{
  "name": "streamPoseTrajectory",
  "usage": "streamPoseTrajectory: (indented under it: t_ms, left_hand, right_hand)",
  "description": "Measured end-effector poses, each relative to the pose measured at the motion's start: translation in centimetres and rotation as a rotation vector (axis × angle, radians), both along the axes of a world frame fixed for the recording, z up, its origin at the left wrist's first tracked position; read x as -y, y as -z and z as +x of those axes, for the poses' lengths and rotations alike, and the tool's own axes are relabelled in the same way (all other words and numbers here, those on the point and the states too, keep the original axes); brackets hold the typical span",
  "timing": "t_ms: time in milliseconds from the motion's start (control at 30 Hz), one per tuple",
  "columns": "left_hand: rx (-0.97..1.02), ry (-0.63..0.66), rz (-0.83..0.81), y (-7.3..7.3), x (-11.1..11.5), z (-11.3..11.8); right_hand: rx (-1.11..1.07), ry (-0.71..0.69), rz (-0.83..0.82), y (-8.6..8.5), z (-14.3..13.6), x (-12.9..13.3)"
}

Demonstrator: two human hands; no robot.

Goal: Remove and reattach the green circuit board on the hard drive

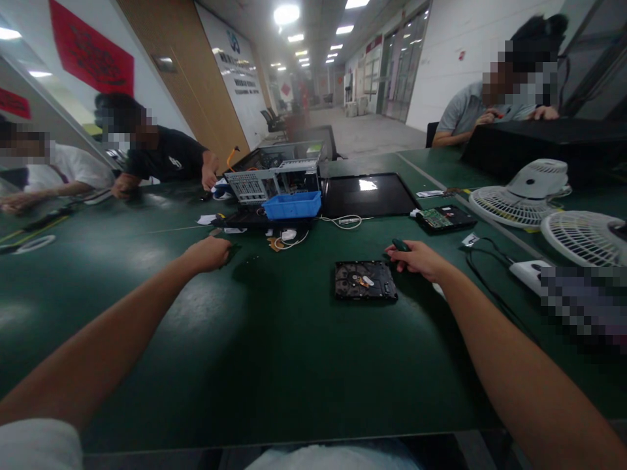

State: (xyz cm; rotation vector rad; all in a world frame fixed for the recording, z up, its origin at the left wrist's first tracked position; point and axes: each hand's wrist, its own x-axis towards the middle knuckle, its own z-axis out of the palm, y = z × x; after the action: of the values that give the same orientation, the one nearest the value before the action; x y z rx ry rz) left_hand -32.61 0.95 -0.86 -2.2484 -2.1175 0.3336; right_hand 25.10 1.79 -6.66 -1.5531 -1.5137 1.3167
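Observation:
A black hard drive (366, 281) lies flat on the green table (294, 365), right of the middle. Just beyond its right edge, my right hand (414, 258) is closed around a dark green screwdriver handle (400, 245). My left hand (210, 253) is out to the left over the table, its fingers curled together near some small dark bits; what it holds, if anything, is too small to make out. Several tiny specks (252, 258) lie on the table to the right of my left hand.
A blue tray (292, 205) stands before an open computer case (259, 186). Behind are a black panel (369, 194) and a drive with a green circuit board (443, 217). White fans (519, 202) and a power strip (526, 271) are at right. Three people sit around the table.

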Motion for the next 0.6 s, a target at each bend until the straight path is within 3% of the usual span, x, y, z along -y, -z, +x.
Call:
streamPoseTrajectory:
  t_ms: [267,600]
  left_hand:
    - [-0.141,-0.094,-0.103,1.0,0.3,-0.8]
    - [-0.165,-0.005,-0.108,1.4,-1.1,2.4]
  right_hand:
    - [-0.002,-0.004,-0.001,0.1,0.1,-0.1]
    - [-0.006,-0.009,0.015,0.1,0.0,0.0]
